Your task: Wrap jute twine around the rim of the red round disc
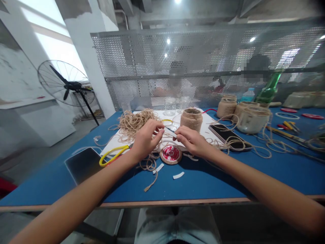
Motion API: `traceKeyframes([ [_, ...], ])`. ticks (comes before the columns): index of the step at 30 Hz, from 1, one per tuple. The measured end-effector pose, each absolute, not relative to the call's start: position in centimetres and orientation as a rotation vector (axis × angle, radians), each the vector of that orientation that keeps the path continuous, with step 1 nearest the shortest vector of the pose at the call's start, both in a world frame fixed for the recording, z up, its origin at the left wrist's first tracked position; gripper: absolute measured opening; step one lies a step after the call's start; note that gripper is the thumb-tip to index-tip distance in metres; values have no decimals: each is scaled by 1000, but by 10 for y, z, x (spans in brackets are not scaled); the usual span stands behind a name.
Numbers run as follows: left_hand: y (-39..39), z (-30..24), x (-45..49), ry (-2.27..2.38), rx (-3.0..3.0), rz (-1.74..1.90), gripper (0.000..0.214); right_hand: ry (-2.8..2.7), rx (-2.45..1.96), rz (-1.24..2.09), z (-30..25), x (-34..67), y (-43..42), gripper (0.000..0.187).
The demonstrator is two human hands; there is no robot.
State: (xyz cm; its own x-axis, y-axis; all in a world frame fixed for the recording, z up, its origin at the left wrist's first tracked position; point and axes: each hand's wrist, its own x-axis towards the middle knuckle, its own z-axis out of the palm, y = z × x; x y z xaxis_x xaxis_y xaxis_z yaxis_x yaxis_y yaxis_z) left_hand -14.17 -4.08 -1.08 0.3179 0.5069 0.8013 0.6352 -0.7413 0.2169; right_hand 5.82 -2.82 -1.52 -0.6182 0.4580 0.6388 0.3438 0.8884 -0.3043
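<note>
Just in front of the twine-wrapped jar, the right hand is pinching a slim white piece in its fingers, while the left hand is hovering at the darker end; can't tell if those fingers are gripping or only curling close. My guess is they're working it between both hands so each end is getting some control. The red-labelled roll is lying nearer the person than the jar, probably for easy reach, and a twine heap is sitting left of the jar, maybe to free up the middle. I'm not making out what the slim piece is, since fingers are covering part of it. Left of the jar, a yellow handle is partly disappearing behind the left forearm, and behind the jar a perforated screen is muddying everything beyond.
</note>
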Motion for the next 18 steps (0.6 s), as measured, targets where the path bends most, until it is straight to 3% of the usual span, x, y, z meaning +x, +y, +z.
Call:
traceKeyframes([
  [14,-42,-12,-142,-980,-2601,-1132,25,-2314,-544,281,-21,54,-30,20],
  [18,-35,-14,-146,-975,-2833,-1286,21,-2275,-530,408,-18,54,-34,26],
])
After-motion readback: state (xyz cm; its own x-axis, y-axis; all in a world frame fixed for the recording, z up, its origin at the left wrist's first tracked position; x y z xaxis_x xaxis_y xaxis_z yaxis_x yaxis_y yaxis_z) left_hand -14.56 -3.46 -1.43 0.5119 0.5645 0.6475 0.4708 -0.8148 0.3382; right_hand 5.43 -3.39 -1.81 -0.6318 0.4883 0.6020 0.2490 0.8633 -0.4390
